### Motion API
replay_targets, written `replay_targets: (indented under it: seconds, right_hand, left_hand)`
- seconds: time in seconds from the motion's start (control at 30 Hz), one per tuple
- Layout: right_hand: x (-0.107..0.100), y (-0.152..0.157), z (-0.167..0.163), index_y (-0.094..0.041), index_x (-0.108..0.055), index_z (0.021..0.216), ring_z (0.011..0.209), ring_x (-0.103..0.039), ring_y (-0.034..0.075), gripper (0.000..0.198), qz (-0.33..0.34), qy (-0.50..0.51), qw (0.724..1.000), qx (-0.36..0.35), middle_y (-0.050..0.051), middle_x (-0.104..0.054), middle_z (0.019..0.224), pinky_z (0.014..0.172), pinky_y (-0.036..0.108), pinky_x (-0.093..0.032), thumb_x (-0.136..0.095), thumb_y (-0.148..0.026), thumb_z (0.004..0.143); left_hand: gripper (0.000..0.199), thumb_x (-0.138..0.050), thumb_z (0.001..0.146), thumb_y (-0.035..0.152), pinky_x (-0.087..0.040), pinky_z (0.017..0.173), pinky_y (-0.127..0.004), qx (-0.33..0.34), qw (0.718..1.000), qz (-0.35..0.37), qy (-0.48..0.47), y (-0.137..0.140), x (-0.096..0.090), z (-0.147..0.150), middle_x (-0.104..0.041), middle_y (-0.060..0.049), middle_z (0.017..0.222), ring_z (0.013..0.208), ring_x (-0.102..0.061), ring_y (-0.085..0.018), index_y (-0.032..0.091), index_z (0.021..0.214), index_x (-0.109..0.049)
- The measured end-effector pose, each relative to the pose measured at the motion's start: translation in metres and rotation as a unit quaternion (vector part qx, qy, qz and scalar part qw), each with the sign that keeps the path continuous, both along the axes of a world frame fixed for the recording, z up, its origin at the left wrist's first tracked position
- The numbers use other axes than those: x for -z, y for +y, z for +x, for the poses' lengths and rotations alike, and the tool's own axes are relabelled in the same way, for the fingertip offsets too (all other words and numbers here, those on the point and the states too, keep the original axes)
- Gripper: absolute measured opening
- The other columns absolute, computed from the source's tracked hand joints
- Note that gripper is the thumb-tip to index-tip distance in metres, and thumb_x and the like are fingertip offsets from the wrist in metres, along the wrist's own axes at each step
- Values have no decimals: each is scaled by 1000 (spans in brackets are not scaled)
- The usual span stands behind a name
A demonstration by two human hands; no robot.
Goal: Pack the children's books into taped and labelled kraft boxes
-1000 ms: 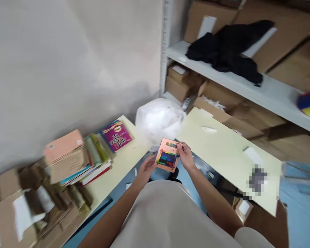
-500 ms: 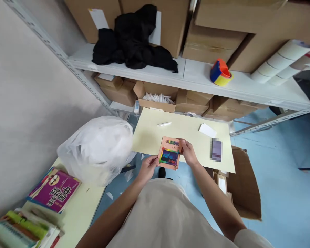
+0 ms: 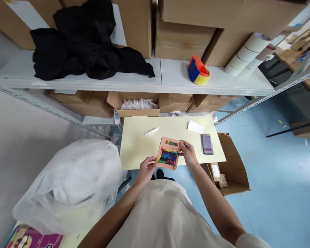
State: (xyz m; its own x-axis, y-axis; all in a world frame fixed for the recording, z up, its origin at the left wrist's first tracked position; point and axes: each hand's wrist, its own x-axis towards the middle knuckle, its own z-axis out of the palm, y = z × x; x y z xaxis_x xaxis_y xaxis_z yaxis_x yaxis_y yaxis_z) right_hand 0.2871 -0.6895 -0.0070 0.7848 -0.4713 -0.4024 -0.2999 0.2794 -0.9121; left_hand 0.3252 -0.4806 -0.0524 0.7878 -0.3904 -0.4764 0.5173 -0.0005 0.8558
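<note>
Between my two hands is a small flat orange booklet or card pack [image 3: 167, 153], with rainbow lettering and a dark picture in a rainbow frame. My left hand [image 3: 146, 169] pinches its lower left edge. On its upper right edge my right hand [image 3: 188, 152] is closed, thumb on top. The booklet is held up over the near edge of the pale yellow table [image 3: 134, 148]. Beyond it on the tabletop lie a white pen-like stick [image 3: 151, 131] and a stack of white cards [image 3: 195, 126]. A phone-like purple thing [image 3: 207, 144], blurred out, lies at the right.
A shelf [image 3: 170, 77] behind the table carries black cloth [image 3: 80, 48], a tape dispenser [image 3: 198, 70], white rolls [image 3: 244, 55] and cardboard boxes. Below stands an open box of white sticks [image 3: 139, 104]. A big plastic bag [image 3: 74, 175] fills the left; an open carton [image 3: 235, 165] stands right.
The view has turned left to right, so the shelf and table appear further left and the bag lower. Both hands keep hold of the booklet in nearly the same place.
</note>
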Motion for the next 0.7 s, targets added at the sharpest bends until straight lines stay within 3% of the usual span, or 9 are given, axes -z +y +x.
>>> replay_targets:
  seconds: [0.17, 0.3, 0.43, 0.57, 0.63, 0.7]
  right_hand:
    - [3, 0, 7, -21, -64, 90, 65, -62, 15, 37, 11, -8, 999, 32, 2, -67, 76, 58, 28, -51, -59, -54, 74]
    - [12, -4, 5, -21, -64, 92, 77, -64, 17, 30, 18, -27, 999, 6, 3, -70, 86, 65, 30, -52, -65, -43, 72]
    - [17, -22, 4, -27, -56, 118, 102, -62, 22, 59, 3, -84, 996, -24, 6, -65, 115, 81, 36, -52, -76, -39, 64]
    - [10, -48, 11, -33, -45, 132, 122, -51, 27, 82, 9, -130, 984, -121, 9, -46, 141, 93, 43, -47, -80, -43, 58]
    - [5, -59, 16, -33, -51, 125, 117, -54, 28, 76, 35, -134, 977, -159, 8, -47, 139, 92, 45, -48, -81, -46, 57]
    - [2, -68, 22, -30, -60, 110, 101, -62, 23, 56, 61, -123, 976, -171, 5, -60, 122, 86, 44, -51, -79, -46, 60]
  left_hand:
    - [38, -78, 60, 42, -52, 74, -28, 4, 1000, -21, 21, -6, -1, 18, -68, -5, 83, 74, -63, -14, 16, 84, -67]
    - [40, -81, 57, 41, -52, 76, -30, 13, 997, -38, 65, -13, -3, 22, -69, -4, 84, 75, -63, -14, 16, 85, -69]
    - [41, -83, 55, 38, -52, 77, -31, 24, 991, -74, 111, -23, -9, 23, -70, -5, 84, 76, -64, -15, 16, 86, -70]
    - [38, -81, 58, 36, -51, 77, -34, 78, 978, -117, 157, -43, -23, 21, -71, -8, 87, 80, -66, -19, 17, 90, -72]
    - [35, -80, 58, 34, -51, 77, -35, 108, 974, -120, 158, -54, -31, 19, -72, -7, 84, 82, -66, -22, 17, 88, -73]
    - [32, -81, 57, 33, -50, 80, -35, 117, 978, -106, 134, -62, -37, 18, -72, -7, 82, 88, -66, -24, 17, 84, -73]
